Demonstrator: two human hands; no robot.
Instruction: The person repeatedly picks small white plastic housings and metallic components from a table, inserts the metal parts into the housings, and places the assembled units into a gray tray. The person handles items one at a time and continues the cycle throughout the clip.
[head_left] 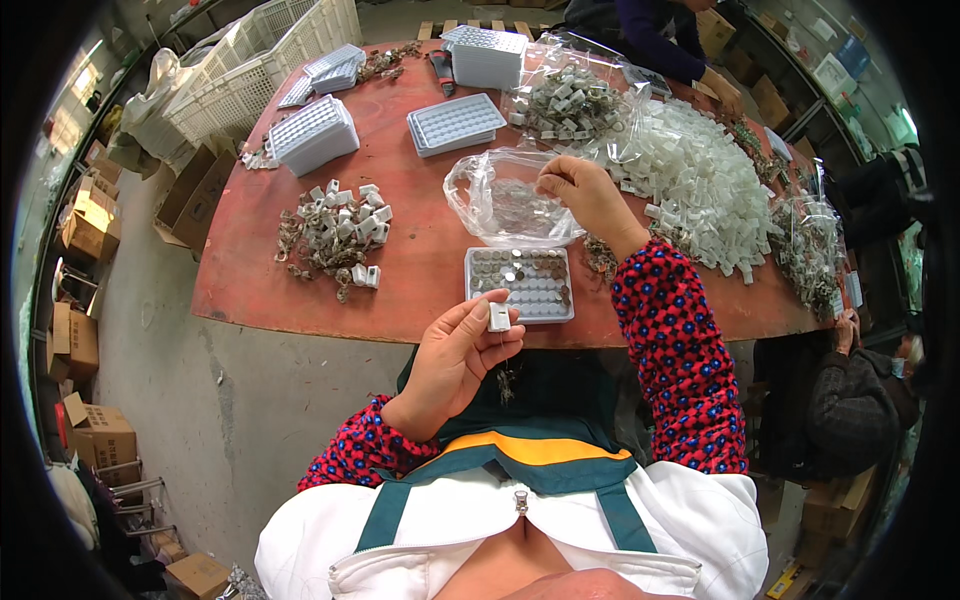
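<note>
Head view: the left hand [455,360] pinches one small white plastic block [499,317] between thumb and fingertips, close to the body at about 6 o'clock from the tray. A thin dark wire piece [507,378] hangs below the block. The right hand [585,195] has its fingers narrowed at the mouth of one clear plastic bag [500,200], at 12 o'clock from the tray; whether it grips anything small, I cannot tell.

One pocketed grey tray [520,285], partly filled with round metal pieces, sits at the near table edge between the hands. Four stacks of the same trays [455,122] lie further off, from 10 to 12 o'clock. One loose heap of white blocks with wires [335,235] lies at 9 o'clock, one large heap of white clips [700,185] at 2 o'clock.

The red-brown table [420,270] stands on grey concrete floor [200,380]. Cardboard boxes [90,215] line the left wall; white crates [260,60] stand at 11 o'clock. Another person's hand [725,90] rests at the far edge.
</note>
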